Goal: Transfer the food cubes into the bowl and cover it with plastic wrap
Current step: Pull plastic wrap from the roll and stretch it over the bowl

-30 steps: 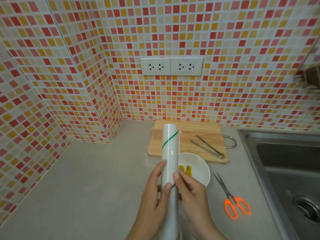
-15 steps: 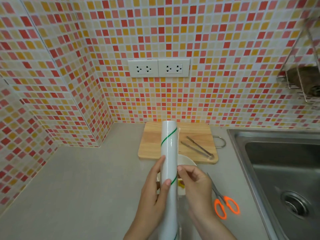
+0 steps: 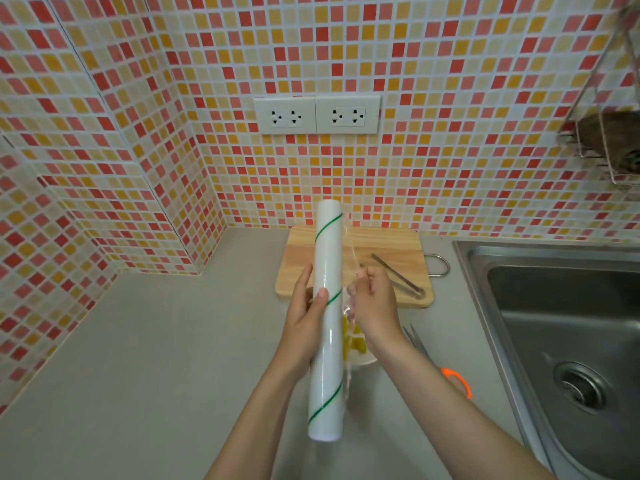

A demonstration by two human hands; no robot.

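Note:
A white roll of plastic wrap point(image 3: 327, 306) with green spiral stripes stands nearly upright above the counter. My left hand point(image 3: 304, 313) grips its middle from the left. My right hand point(image 3: 372, 306) pinches the loose clear film edge point(image 3: 349, 247) just right of the roll, pulled a little away from it. Beneath the hands sits the white bowl point(image 3: 362, 360), mostly hidden, with yellow food cubes point(image 3: 353, 341) showing between roll and right wrist.
A wooden cutting board point(image 3: 394, 247) lies against the tiled wall with metal tongs point(image 3: 398, 277) on it. Orange-handled scissors point(image 3: 453, 377) lie right of the bowl. A steel sink point(image 3: 568, 327) fills the right side. Grey counter point(image 3: 156, 358) spreads to the left.
The roll has been lifted farther from me and its whole length now shows. My right hand has drawn the film edge a short way off the roll to the right.

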